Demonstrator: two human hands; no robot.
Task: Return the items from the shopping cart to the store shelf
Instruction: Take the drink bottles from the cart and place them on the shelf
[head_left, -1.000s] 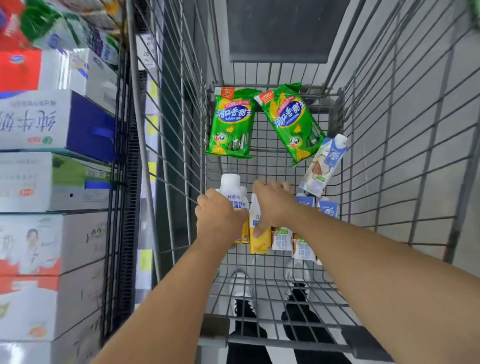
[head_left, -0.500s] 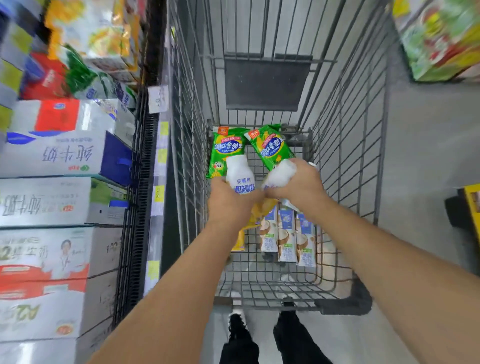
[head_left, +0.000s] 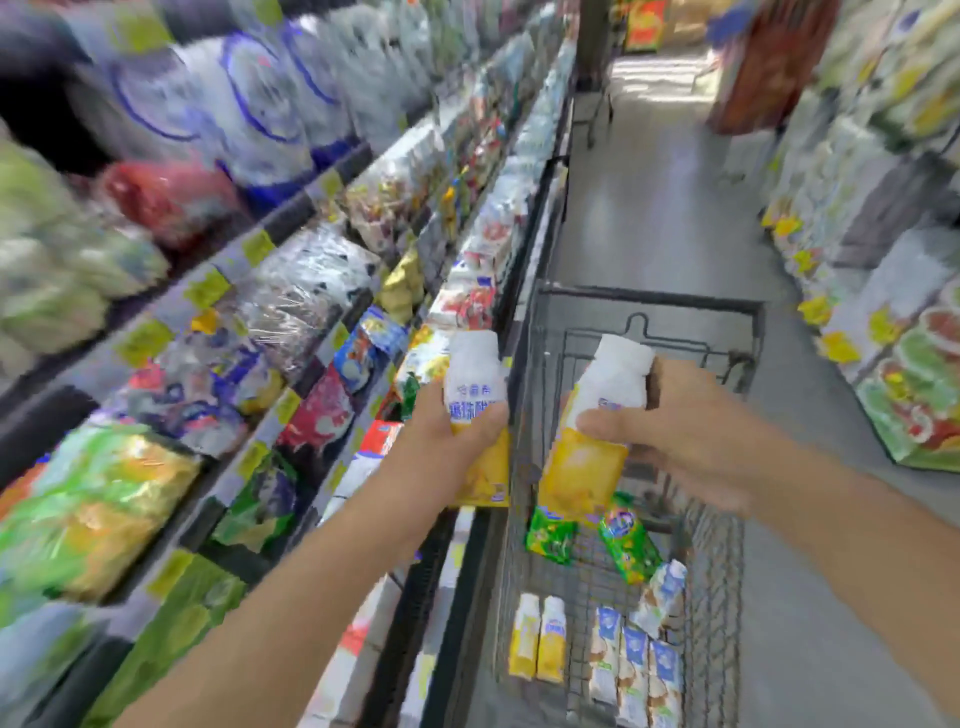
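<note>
Down in the grey wire shopping cart (head_left: 727, 545) lie two green snack packets (head_left: 551, 535), two small yellow-and-white bottles (head_left: 537, 644) side by side, and several blue-and-white cartons (head_left: 634, 670) near them. Above the cart, the left hand (head_left: 447, 441) has its fingers wrapped round a white-capped yellow drink bottle (head_left: 475, 415), held beside the shelf edge. The right hand (head_left: 691, 431) pinches a second white-capped yellow bottle (head_left: 592, 431), tilted, over the cart. Blurred packaged goods fill the store shelf (head_left: 291, 332) on the left; a grey aisle floor (head_left: 660, 218) stretches ahead.
</note>
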